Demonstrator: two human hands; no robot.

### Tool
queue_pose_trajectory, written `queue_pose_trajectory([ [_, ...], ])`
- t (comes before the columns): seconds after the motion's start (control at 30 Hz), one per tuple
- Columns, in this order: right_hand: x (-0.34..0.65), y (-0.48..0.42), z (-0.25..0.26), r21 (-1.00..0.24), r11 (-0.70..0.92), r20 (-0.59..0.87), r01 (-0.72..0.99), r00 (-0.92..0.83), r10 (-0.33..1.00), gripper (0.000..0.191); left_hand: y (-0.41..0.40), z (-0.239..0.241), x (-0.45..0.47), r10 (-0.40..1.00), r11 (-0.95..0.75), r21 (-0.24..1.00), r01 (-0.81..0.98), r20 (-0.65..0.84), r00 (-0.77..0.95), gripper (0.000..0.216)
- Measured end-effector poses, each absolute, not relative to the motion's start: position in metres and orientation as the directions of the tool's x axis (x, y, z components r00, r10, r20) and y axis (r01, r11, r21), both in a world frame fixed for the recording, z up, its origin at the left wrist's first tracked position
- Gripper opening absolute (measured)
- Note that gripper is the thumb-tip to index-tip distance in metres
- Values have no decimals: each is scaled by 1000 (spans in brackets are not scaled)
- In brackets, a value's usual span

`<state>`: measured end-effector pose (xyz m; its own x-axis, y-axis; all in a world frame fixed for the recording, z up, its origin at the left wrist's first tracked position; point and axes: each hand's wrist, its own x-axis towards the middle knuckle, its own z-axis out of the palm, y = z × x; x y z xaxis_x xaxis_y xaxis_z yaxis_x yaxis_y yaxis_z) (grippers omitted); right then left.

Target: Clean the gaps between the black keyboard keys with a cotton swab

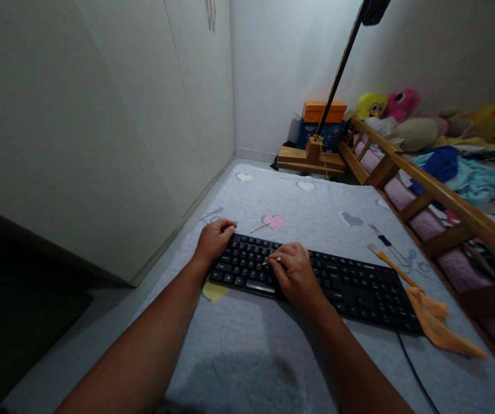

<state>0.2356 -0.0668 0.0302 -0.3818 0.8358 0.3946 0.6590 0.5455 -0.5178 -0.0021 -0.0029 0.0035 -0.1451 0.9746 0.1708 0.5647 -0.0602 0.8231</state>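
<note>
A black keyboard [350, 287] lies slightly slanted on the cloth-covered surface [230, 356], its cable trailing off to the front right. My left hand [215, 240] is closed on the keyboard's far left corner, fingers partly hidden. Over the middle keys, my right hand [294, 273] pinches a white cotton swab [275, 261], which points left across the keys. Beyond the keyboard, a second cotton swab [259, 228] rests on the cloth beside a pink heart print.
Right of the keyboard are an orange-handled brush [391, 264], a thin metal tool with a black grip [385, 240] and a crumpled orange cloth [430, 322]. A wooden bed rail [428, 190] borders the right side. White cupboards [144, 115] line the left; a wooden stand [311, 156] is behind.
</note>
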Motion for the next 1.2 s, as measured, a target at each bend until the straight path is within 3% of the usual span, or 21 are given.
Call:
queue_pose_trajectory([
  [1.2, 233, -65, 26, -523, 542, 421, 658, -353, 836, 18, -2, 3, -2, 972, -68, 829, 555, 180, -150, 26],
])
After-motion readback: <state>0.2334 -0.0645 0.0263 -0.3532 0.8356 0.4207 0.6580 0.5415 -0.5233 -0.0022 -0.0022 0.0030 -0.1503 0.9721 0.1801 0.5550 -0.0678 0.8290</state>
